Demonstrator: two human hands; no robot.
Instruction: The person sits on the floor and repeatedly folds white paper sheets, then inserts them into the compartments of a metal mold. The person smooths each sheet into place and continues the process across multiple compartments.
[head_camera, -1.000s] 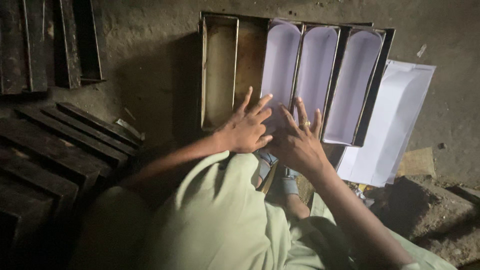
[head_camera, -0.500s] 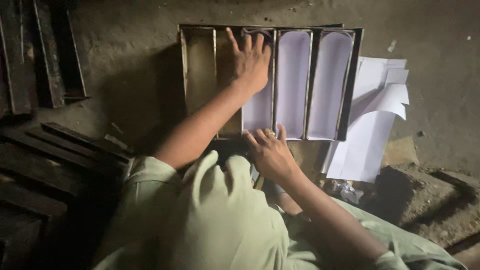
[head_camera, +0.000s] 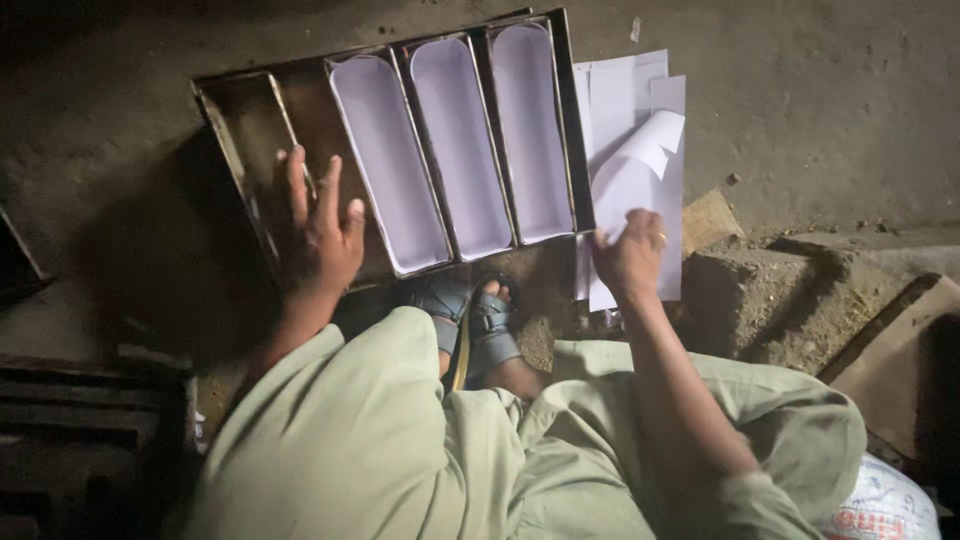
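Head view: a dark metal tray of long loaf moulds (head_camera: 262, 150) lies on the ground across the upper middle of the frame. Three of its compartments, toward the right, are lined with white paper liners (head_camera: 460, 140); the two at the left end show bare metal. The left hand (head_camera: 320, 235), at centre left, lies with fingers spread and flat over the near end of the unlined moulds, gripping nothing. The right hand (head_camera: 628, 258), right of centre, is pinched on the lower corner of the top sheet (head_camera: 635, 170) of a paper stack (head_camera: 620, 85) just beside the tray's right edge, and that sheet curls upward. The two hands are well apart.

The likely trouble is with the paper: a thin sheet lifted by one corner could tear, crease, or drag a second sheet along. The gritty floor could also soil it. The sandalled foot (head_camera: 480, 320) sits close to the tray's near rim, so a shift of the leg might nudge the tray and unseat the liners.
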